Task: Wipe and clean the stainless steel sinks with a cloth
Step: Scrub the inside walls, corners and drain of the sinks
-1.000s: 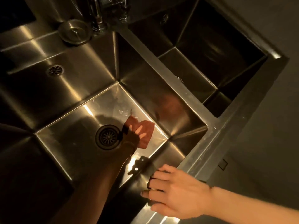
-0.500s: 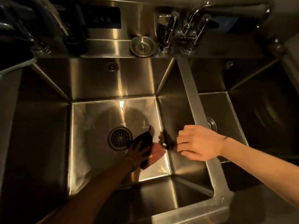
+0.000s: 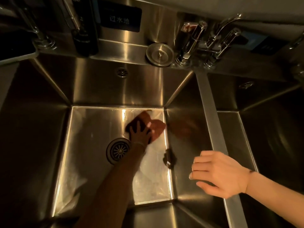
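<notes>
A deep stainless steel sink (image 3: 92,162) fills the middle of the view, with a round drain (image 3: 118,150) in its floor. My left hand (image 3: 139,130) reaches down to the far right part of the floor and presses a reddish-brown cloth (image 3: 156,127) flat with spread fingers. The cloth lies just beyond the drain, close to the right wall. My right hand (image 3: 220,175) rests with straight fingers on the steel divider (image 3: 209,112) between this sink and a second sink (image 3: 271,137) at the right.
A round metal drain plug (image 3: 159,54) sits on the back ledge beside a chrome faucet (image 3: 209,41). An overflow hole (image 3: 122,72) is in the back wall. Another faucet (image 3: 39,30) and a dark sign (image 3: 120,18) stand at the back left.
My left hand has slid the cloth from the near right of the drain towards the far right corner of the floor. My right hand stays on the divider. The view has steadied.
</notes>
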{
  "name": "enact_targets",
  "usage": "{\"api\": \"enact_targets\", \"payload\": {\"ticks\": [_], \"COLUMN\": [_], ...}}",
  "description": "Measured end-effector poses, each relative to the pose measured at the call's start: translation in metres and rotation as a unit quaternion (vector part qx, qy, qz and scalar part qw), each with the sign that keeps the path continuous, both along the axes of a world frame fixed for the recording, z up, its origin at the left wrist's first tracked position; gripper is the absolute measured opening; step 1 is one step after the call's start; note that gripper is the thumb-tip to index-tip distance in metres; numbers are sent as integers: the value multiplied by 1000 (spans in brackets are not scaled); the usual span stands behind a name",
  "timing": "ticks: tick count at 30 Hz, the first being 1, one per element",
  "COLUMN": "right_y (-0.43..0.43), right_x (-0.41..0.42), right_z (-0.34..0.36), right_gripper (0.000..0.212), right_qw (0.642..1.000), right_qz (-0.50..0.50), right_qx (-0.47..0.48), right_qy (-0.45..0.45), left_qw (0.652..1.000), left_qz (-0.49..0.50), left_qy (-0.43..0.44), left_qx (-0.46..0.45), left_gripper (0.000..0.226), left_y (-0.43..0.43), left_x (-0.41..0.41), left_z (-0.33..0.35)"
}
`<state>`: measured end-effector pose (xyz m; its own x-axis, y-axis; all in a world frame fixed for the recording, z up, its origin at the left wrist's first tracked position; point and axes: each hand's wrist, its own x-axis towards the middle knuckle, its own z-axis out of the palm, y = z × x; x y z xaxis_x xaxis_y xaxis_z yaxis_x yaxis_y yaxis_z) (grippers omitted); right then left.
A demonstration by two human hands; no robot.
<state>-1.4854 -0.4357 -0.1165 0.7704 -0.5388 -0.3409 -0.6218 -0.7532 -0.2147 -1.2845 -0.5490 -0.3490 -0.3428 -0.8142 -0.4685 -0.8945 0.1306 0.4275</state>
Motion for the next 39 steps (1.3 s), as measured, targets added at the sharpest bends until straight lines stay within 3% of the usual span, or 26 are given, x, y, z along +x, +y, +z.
{"api": "enact_targets", "payload": {"ticks": [1, 5, 8, 12, 16, 18, 22, 25, 27, 28, 30, 33, 39], "right_y": [-1, -1, -2, -4, -2, -1, -1, -2, -3, -3, -3, -3, -3], "right_x": [0, 2, 3, 4, 3, 5, 6, 4, 3, 4, 4, 5, 8], "right_z": [0, 3, 4, 5, 4, 2, 5, 7, 6, 6, 7, 7, 11], "right_gripper": [23, 21, 21, 20, 20, 21, 21, 21, 21, 20, 19, 19, 18], "right_qw": [1000, 1000, 1000, 1000, 1000, 1000, 1000, 1000, 1000, 1000, 1000, 999, 1000], "right_qz": [0, 3, 9, 13, -2, -2, -10, -16, -17, -17, -24, -28, -25], "right_qx": [-3, -9, -8, -13, 0, -5, -9, -3, 0, 2, 6, 9, 2], "right_qy": [0, -7, -17, -15, -23, -21, -12, -17, -21, -19, -16, -20, -13], "left_qw": [997, 989, 993, 993, 983, 988, 996, 979, 964, 961, 977, 990, 963], "left_qz": [-14, -34, -15, 113, 176, 139, -41, -187, -239, -242, -151, -57, -222], "left_qy": [-69, -143, -116, -33, -36, -60, -83, -65, -77, -87, -79, -59, -75], "left_qx": [-30, -18, -12, 18, 32, 11, -20, -49, -82, -98, -131, -116, -134], "left_gripper": [57, 66, 68, 74, 89, 89, 82, 61, 64, 67, 65, 55, 52], "left_y": [-9, -15, -16, -23, -42, -51, -60, -59, -69, -75, -83, -76, -80], "left_x": [8, 49, 68, 56, 42, 38, 0, -43, -48, -42, -27, -33, -44], "left_z": [4, 2, -1, 1, -2, -5, -1, 2, 1, 0, -7, -6, -4]}}
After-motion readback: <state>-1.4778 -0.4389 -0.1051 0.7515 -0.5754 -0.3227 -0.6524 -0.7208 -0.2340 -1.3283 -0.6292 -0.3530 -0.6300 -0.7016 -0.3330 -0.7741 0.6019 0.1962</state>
